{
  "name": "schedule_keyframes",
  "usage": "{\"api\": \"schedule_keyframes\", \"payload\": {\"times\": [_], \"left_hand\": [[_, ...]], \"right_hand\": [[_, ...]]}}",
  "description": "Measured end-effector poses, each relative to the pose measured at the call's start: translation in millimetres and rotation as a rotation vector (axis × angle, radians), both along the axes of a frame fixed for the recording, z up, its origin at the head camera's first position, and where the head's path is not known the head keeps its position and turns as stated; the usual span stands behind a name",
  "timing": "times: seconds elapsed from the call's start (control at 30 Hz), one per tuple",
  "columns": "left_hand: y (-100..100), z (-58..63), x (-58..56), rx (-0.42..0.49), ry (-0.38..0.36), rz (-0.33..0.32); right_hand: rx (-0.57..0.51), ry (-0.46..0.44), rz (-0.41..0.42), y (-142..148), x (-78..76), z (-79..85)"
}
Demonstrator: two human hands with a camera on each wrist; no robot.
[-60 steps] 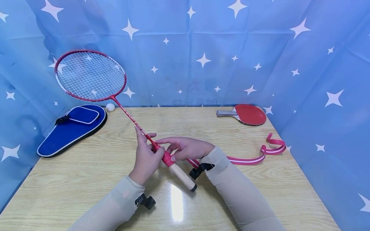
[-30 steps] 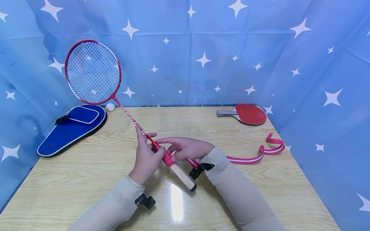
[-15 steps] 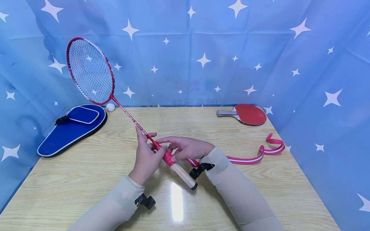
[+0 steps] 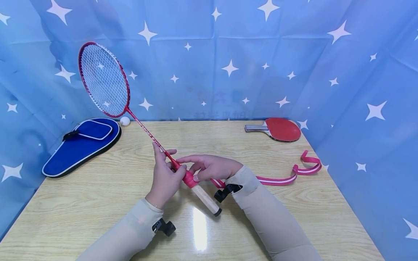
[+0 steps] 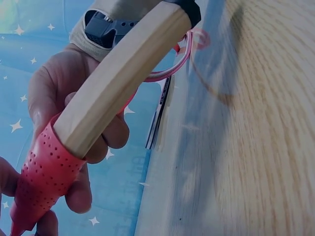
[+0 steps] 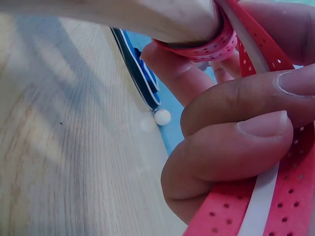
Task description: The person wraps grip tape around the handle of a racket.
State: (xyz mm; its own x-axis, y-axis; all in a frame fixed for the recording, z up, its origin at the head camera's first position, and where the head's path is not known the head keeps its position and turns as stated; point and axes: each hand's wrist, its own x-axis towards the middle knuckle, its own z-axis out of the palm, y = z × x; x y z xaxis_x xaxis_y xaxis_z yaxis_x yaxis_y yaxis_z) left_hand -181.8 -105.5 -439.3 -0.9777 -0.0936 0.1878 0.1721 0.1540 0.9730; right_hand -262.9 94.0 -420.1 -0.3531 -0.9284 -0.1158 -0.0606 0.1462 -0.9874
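A red and white badminton racket slants up to the left, its strung head raised before the curtain. My left hand holds it where the shaft meets the handle, thumb and fingers around the cone. Perforated pink grip tape is wound around the handle's upper part. Below it the wooden handle is bare down to its black end cap. With curled fingers, my right hand grips the tape beside the wound part. The tape's loose length, with a white strip on its back, trails right beneath the forearm.
A red table tennis bat lies at the back right, near the curled tape end. At the back left are a blue bat case and a white ball. A starry blue curtain borders the wooden table.
The racket has turned about its shaft, so its head looks narrower and stands higher. Both hands have kept nearly the same place and hold. The loose tape end has shifted slightly left.
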Motion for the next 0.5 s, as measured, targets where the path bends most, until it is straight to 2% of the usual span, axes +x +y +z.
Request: {"api": "schedule_keyframes", "payload": {"times": [0.2, 0.5], "left_hand": [[0.9, -0.3, -0.5, 0.008, 0.011, 0.006], [0.8, 0.4, -0.5, 0.008, 0.007, 0.0]], "right_hand": [[-0.004, -0.03, 0.015, -0.4, 0.1, 0.1], [0.027, 0.055, -0.02, -1.3, 2.0, -0.1]]}}
